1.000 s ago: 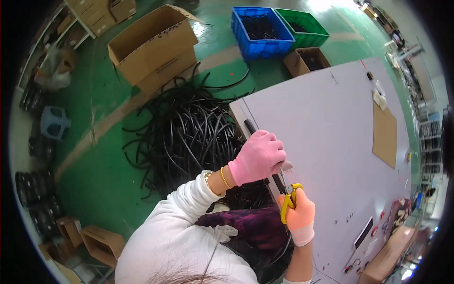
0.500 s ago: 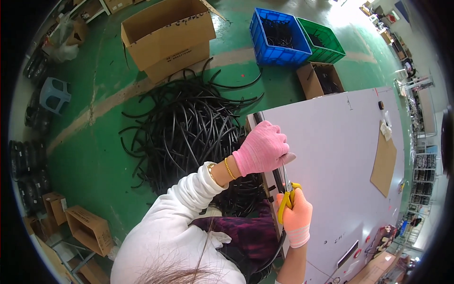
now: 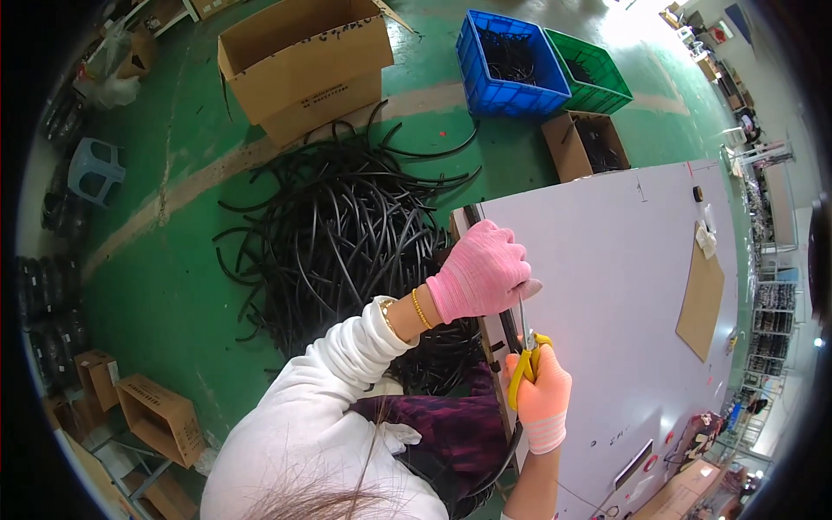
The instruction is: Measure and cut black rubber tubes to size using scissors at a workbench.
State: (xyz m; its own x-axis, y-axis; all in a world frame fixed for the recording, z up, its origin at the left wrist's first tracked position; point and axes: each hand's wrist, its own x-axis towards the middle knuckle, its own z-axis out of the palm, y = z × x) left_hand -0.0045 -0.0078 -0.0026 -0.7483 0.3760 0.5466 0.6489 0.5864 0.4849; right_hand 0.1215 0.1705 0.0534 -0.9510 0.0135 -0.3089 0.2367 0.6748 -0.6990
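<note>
Meanwhile the left hand (image 3: 482,282) stayed clamped on the black hose (image 3: 505,322) at the table (image 3: 624,286) edge. The right hand (image 3: 541,394) remained closed on yellow scissors (image 3: 525,357), blades at the hose; little had shifted.

A large open brown carton (image 3: 303,65) stands top centre, smaller brown cartons (image 3: 160,416) lower left.

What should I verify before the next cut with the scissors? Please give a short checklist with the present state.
1. Right hand grips the yellow-handled scissors: ok.
2. Left hand presses the black tube at the edge of the white table: ok.
3. Left fingers away from the blades: cannot tell, the hand hides the tips.
4. Blades open or closed: cannot tell.
5. Pile of black tubes on the green floor within sight: ok.
</note>
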